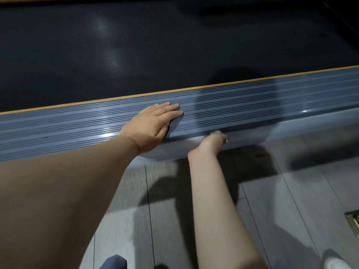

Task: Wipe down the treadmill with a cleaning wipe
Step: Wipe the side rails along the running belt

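The treadmill fills the upper half of the view: a dark running belt and, nearer me, a grey ribbed side rail edged with a thin orange strip. My left hand lies flat, palm down, on the ribbed rail with fingers together. My right hand is pressed against the rail's smooth lower side face, just below and right of the left hand. A pale bit of cleaning wipe shows at its fingertips, blurred; most of the wipe is hidden under the hand.
Grey wood-look floor planks run below the treadmill. A small red mark lies on the floor by the rail. A brass-coloured floor fitting sits at the right edge. My white shoe shows at bottom right.
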The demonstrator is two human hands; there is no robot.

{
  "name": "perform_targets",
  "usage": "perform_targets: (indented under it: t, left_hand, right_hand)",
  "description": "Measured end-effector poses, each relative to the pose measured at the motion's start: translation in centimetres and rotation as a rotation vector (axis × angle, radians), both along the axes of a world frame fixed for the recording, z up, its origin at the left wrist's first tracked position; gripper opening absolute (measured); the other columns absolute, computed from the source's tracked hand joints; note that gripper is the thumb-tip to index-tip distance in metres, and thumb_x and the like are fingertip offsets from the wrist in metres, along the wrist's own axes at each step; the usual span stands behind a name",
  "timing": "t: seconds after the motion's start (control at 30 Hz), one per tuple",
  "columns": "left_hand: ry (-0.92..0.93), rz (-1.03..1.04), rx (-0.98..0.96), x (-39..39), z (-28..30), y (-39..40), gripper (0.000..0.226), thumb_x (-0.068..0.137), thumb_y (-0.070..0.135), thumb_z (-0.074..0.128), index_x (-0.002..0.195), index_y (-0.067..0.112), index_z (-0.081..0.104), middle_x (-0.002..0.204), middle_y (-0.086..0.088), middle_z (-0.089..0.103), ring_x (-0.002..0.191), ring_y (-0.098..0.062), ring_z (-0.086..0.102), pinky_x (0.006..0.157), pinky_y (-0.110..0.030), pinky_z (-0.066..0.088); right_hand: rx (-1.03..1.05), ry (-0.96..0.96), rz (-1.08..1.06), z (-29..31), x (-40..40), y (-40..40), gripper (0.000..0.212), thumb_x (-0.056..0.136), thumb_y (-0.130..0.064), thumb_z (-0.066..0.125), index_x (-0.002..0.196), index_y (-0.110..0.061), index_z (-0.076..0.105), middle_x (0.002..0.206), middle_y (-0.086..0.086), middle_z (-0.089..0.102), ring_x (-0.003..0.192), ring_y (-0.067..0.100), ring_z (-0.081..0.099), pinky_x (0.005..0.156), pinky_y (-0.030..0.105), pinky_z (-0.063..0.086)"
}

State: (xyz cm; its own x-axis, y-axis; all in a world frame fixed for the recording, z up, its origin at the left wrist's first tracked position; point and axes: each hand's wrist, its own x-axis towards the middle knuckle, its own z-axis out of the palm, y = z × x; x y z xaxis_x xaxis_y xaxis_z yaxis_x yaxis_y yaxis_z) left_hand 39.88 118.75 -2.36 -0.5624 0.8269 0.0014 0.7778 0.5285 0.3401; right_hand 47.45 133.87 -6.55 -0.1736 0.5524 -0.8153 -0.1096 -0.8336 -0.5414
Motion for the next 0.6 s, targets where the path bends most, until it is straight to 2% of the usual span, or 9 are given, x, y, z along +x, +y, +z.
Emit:
perform_targets:
  t: [0.07,0.13,0.23,0.3,0.4,0.5,0.57,0.6]
  left_hand:
    - [0.003,0.008,0.007,0.1,0.0,0.1,0.053,0.097,0.023,0.032,0.150,0.030,0.037,0.159,0.010,0.030,0.148,-0.013,0.022,0.122,-0.029,0.010]
    - [0.009,0.016,0.003,0.1,0.1,0.1,0.052,0.100,0.018,0.037,0.150,0.031,0.036,0.159,0.011,0.028,0.149,-0.012,0.020,0.122,-0.027,0.008]
    - [0.013,0.021,0.019,0.2,0.1,0.2,0.052,0.100,0.015,0.039,0.150,0.030,0.037,0.159,0.010,0.029,0.148,-0.012,0.021,0.122,-0.027,0.008]
    - [-0.003,0.018,0.018,0.2,0.1,0.2,0.052,0.100,0.014,0.039,0.149,0.029,0.039,0.159,0.010,0.030,0.148,-0.013,0.022,0.122,-0.025,0.007]
    - [-0.008,0.012,0.008,0.1,0.1,0.0,0.052,0.101,0.014,0.038,0.150,0.030,0.038,0.159,0.010,0.029,0.148,-0.012,0.020,0.122,-0.025,0.007]
    - [0.010,0.019,0.009,-0.2,-0.1,-0.1,0.051,0.101,0.016,0.036,0.150,0.030,0.038,0.159,0.010,0.030,0.148,-0.012,0.021,0.123,-0.028,0.010]
    - [0.020,0.025,0.006,-0.1,-0.2,-0.2,0.050,0.101,0.019,0.033,0.150,0.029,0.038,0.158,0.010,0.031,0.148,-0.013,0.023,0.122,-0.027,0.010]
    - [0.020,0.026,0.006,-0.1,-0.2,-0.2,0.051,0.100,0.022,0.030,0.150,0.027,0.038,0.158,0.009,0.032,0.147,-0.013,0.024,0.121,-0.026,0.011]
  right_hand:
    - [-0.068,0.088,-0.029,-1.0,0.8,1.0,0.038,0.102,-0.039,0.030,0.114,-0.017,0.059,0.128,0.010,0.059,0.118,0.030,0.056,0.108,0.046,0.039]
    - [-0.140,0.164,-0.004,-1.9,2.0,1.5,0.042,0.103,-0.039,0.031,0.129,-0.015,0.054,0.130,0.011,0.059,0.119,0.034,0.056,0.105,0.047,0.042]
    - [-0.178,0.238,0.061,-3.7,3.3,1.5,0.039,0.099,-0.044,0.038,0.123,-0.021,0.059,0.122,0.016,0.062,0.113,0.036,0.058,0.104,0.054,0.042]
    - [-0.215,0.267,0.104,-4.3,3.6,1.4,0.042,0.097,-0.047,0.041,0.125,-0.021,0.059,0.125,0.017,0.062,0.114,0.037,0.058,0.104,0.057,0.040]
    - [-0.218,0.199,0.092,-4.2,3.1,1.5,0.038,0.098,-0.042,0.039,0.121,-0.019,0.058,0.127,0.018,0.060,0.115,0.038,0.057,0.104,0.059,0.040]
    - [-0.166,0.171,0.080,-2.7,3.1,1.9,0.032,0.102,-0.035,0.032,0.110,-0.018,0.058,0.117,0.014,0.062,0.109,0.033,0.059,0.101,0.051,0.044]
    - [-0.046,0.150,0.135,-0.7,3.2,1.1,0.026,0.101,-0.032,0.034,0.100,-0.021,0.058,0.107,0.006,0.063,0.099,0.026,0.061,0.089,0.040,0.049]
    - [0.067,0.088,0.186,0.4,3.2,0.1,0.026,0.101,-0.033,0.036,0.107,-0.020,0.059,0.114,0.005,0.062,0.102,0.025,0.059,0.090,0.039,0.049]
